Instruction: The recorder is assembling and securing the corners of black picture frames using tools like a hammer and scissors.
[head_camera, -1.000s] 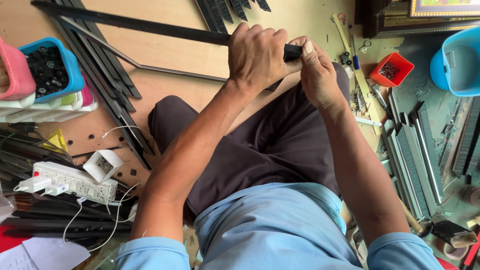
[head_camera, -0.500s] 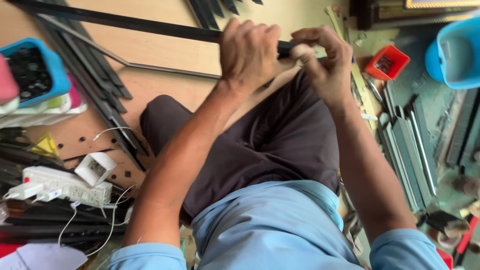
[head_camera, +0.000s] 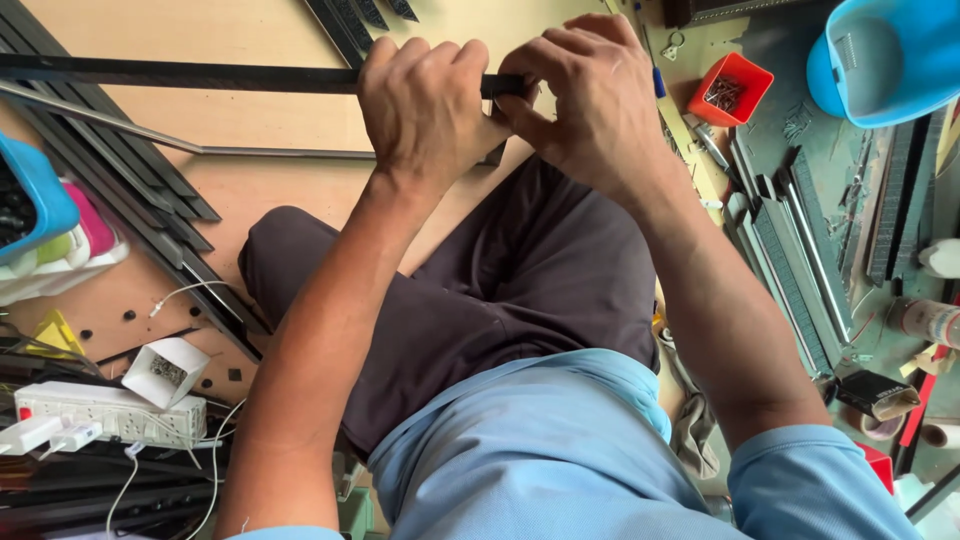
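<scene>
Both hands (head_camera: 500, 100) — clenched on black bar (head_camera: 200, 76)

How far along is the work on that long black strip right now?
Done: nothing finished shows. In hand: the left hand grips the black strip near its end, and the right hand pinches that end. Left: more dark strips lie on the board, and the red tray holds small metal parts.

right hand (head_camera: 590, 95) shifted from beside the black bar (head_camera: 180, 75) to pinching its end; left hand (head_camera: 425, 105) closer
</scene>
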